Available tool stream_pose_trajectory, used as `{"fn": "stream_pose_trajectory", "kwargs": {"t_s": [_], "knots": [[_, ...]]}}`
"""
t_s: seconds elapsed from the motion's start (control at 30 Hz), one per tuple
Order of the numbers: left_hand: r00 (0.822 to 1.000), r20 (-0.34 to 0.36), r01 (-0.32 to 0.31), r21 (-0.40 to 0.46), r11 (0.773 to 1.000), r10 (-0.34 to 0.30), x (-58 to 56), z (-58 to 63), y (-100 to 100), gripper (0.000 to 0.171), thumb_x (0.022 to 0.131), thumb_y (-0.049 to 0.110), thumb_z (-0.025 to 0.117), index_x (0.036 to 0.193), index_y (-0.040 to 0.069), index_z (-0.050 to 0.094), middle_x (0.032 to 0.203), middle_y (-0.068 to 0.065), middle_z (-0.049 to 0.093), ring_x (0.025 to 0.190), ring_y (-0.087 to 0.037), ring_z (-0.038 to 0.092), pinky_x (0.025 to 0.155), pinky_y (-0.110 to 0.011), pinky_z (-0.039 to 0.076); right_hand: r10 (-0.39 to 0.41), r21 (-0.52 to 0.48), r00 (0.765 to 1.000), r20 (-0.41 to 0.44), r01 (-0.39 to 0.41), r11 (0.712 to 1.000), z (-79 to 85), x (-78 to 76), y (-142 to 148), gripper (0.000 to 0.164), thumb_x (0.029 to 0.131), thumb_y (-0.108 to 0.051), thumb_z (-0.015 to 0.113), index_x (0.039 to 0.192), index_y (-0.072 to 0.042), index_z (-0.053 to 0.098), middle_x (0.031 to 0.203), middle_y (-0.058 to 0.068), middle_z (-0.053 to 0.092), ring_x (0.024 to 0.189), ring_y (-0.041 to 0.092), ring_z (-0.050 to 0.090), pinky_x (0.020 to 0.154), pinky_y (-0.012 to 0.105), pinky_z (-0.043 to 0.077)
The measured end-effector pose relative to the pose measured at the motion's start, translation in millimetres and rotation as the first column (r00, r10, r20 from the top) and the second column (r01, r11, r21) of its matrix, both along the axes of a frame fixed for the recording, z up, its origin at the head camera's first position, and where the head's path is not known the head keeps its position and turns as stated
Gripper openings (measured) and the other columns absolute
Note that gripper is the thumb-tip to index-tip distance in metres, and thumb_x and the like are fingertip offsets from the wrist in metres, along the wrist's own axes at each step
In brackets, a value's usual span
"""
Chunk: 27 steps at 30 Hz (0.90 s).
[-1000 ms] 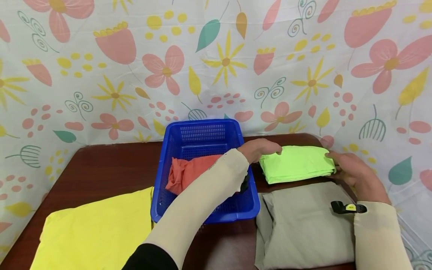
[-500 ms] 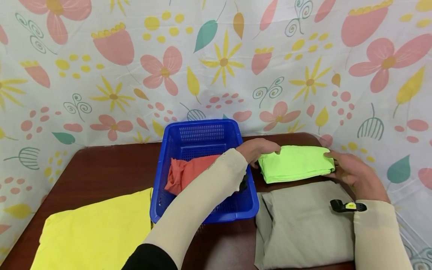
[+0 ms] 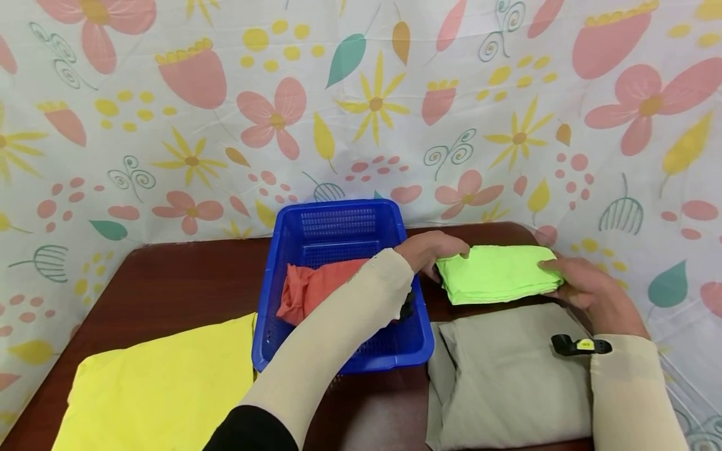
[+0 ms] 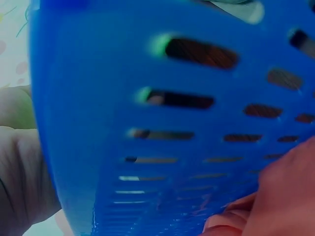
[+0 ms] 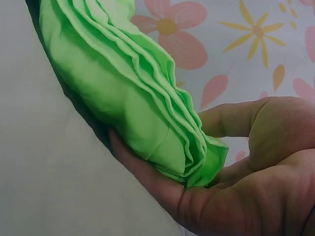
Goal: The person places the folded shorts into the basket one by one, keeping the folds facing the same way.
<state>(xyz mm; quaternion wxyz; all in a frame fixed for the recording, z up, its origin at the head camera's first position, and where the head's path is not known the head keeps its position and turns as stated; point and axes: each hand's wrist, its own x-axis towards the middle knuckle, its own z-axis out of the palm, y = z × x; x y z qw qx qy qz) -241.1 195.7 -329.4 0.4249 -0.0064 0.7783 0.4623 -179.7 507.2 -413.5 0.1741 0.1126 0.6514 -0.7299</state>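
A bright green folded cloth, stacked in several layers, lies at the back right between both hands. My left hand reaches across the basket and pinches its left end, thumb on top. At the other end my right hand holds the cloth, thumb over the upper face. In the right wrist view, fingers run under the layered edge of the green cloth. The basket's wall fills most of the left wrist view, with part of my left hand behind it.
A blue plastic basket with a coral red cloth stands mid-table under my left forearm. A grey folded cloth lies in front of the green one, and a yellow cloth at the left. A flowered curtain closes off the back.
The green cloth has shifted very slightly to the right, and my right thumb lies further over its top. The left hand stays nearly still.
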Motion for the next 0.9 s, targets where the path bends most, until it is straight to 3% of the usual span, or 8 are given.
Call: {"fn": "stream_pose_trajectory", "kwargs": {"t_s": [0.33,0.47,0.6,0.9], "knots": [[1.0,-0.003,-0.02,0.038,0.999,0.02,1.1,-2.0,2.1,0.043,0.104,0.02,0.067,0.144,0.009,0.055,0.13,-0.008,0.057,0.115,-0.028,0.064,0.099,-0.047,0.06,-0.019,-0.018,1.0,0.023,0.02,1.0,1.9,3.0,3.6,0.015,0.112,-0.01,0.051,0.103,-0.01,0.064,0.094,0.004,0.07,0.083,0.016,0.072,0.074,0.033,0.064],[0.999,0.023,-0.027,0.083,0.996,0.025,-0.7,-3.9,0.5,0.03,0.103,0.015,0.067,0.129,0.003,0.058,0.114,-0.01,0.059,0.098,-0.029,0.065,0.1,-0.047,0.059,-0.04,-0.028,0.999,0.032,0.041,0.999,3.1,1.1,1.7,0.016,0.112,-0.015,0.054,0.101,-0.011,0.065,0.093,0.004,0.071,0.084,0.017,0.075,0.075,0.035,0.065],[0.999,0.047,-0.028,0.131,0.991,0.022,-1.7,-5.1,-0.9,0.018,0.103,0.011,0.067,0.114,0.0,0.058,0.1,-0.012,0.058,0.082,-0.026,0.062,0.102,-0.047,0.058,-0.047,-0.039,0.998,0.034,0.048,0.998,4.0,0.0,0.7,0.015,0.111,-0.011,0.056,0.1,-0.011,0.066,0.093,0.005,0.074,0.084,0.017,0.076,0.076,0.036,0.065],[0.998,0.048,-0.041,0.142,0.989,0.035,-2.6,-6.2,-1.7,0.014,0.103,0.01,0.067,0.109,0.0,0.059,0.098,-0.011,0.058,0.08,-0.023,0.06,0.103,-0.044,0.058,-0.076,-0.051,0.995,0.072,0.08,0.996,7.0,-2.7,-1.2,0.018,0.107,-0.001,0.059,0.093,-0.006,0.069,0.091,0.008,0.075,0.083,0.018,0.077,0.079,0.035,0.065]]}}
